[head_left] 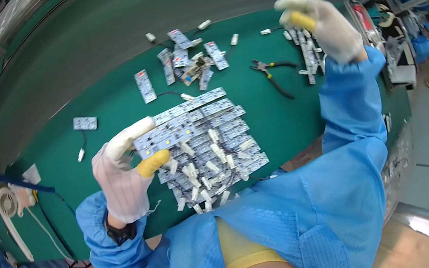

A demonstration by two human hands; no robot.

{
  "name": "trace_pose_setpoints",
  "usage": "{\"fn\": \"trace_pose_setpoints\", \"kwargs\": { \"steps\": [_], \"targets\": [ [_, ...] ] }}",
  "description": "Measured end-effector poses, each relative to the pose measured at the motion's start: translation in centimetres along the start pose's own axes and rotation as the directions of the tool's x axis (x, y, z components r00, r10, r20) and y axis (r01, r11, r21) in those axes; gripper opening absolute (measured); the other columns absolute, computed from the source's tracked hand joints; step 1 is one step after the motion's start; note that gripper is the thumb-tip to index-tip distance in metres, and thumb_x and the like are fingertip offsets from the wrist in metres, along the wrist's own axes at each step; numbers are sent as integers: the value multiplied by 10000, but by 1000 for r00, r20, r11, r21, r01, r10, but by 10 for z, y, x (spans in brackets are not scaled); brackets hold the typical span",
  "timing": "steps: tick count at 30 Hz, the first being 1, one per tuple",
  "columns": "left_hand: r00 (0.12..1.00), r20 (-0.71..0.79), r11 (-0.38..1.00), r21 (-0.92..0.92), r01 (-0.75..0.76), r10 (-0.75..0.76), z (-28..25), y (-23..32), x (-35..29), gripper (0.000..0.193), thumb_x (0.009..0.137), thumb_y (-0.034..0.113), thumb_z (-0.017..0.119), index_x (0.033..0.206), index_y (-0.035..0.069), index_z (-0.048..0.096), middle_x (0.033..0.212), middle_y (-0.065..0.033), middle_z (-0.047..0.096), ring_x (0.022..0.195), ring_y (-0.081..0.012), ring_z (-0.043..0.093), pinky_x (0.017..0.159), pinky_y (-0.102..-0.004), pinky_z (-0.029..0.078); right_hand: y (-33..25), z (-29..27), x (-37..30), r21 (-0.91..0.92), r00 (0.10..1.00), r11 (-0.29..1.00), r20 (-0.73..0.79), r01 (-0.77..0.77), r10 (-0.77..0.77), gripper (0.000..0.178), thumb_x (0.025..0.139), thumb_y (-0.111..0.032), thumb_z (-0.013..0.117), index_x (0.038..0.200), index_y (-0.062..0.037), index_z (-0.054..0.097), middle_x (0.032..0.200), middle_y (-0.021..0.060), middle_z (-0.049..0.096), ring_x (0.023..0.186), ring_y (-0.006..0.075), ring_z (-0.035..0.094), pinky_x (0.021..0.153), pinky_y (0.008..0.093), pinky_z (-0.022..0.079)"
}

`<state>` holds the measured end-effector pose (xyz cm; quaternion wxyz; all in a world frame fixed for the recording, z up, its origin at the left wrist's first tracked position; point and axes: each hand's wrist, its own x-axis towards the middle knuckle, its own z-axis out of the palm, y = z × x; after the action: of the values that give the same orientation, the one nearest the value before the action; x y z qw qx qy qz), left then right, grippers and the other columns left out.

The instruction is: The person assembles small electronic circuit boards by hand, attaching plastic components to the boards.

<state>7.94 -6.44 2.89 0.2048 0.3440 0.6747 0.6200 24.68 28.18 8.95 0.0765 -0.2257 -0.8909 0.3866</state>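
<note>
Both my hands wear white gloves with yellow thumb covers. My left hand pinches the left end of a small white LED circuit board, holding it over rows of LED boards laid edge to edge. White plug connectors on short dark wires lie over those rows. At the far right, my right hand is raised with thumb and fingers curled together; whatever they hold, if anything, is hidden. Just below it lies a bundle of narrow LED boards. A white connector on a wire is close to its fingertips.
Pliers with black and yellow handles lie on the green mat. A loose pile of LED boards is at the back, and a single board lies left. A small white fan stands far left. Trays line the right edge.
</note>
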Motion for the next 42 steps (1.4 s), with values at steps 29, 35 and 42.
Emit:
{"fn": "trace_pose_setpoints", "kwargs": {
  "steps": [29,35,42],
  "targets": [
    [983,35,979,89,-184,182,-8,-16,5,503,678,268,813,1100,40,661,848,-72,696,659,-119,623,580,-254,493,-83,155,-20,544,916,822,221,169,-334,424,874,-119,653,1255,-9,503,889,112,645,664,121,604,577,252,505],
    [963,48,900,344,-266,267,-10,-7,10,506,638,296,817,1070,69,683,827,-55,697,620,-131,629,580,-241,482,-87,139,-18,627,923,776,334,-68,-189,439,906,-217,622,1266,-5,488,834,105,647,635,127,633,552,212,498],
    [978,133,915,353,-195,158,-17,-7,13,533,687,315,800,1079,-19,661,835,-79,697,736,-104,657,629,-217,529,-89,136,-18,721,925,689,306,-71,-225,504,882,-262,660,1252,30,484,803,106,669,640,136,653,558,211,504]
  ]
}}
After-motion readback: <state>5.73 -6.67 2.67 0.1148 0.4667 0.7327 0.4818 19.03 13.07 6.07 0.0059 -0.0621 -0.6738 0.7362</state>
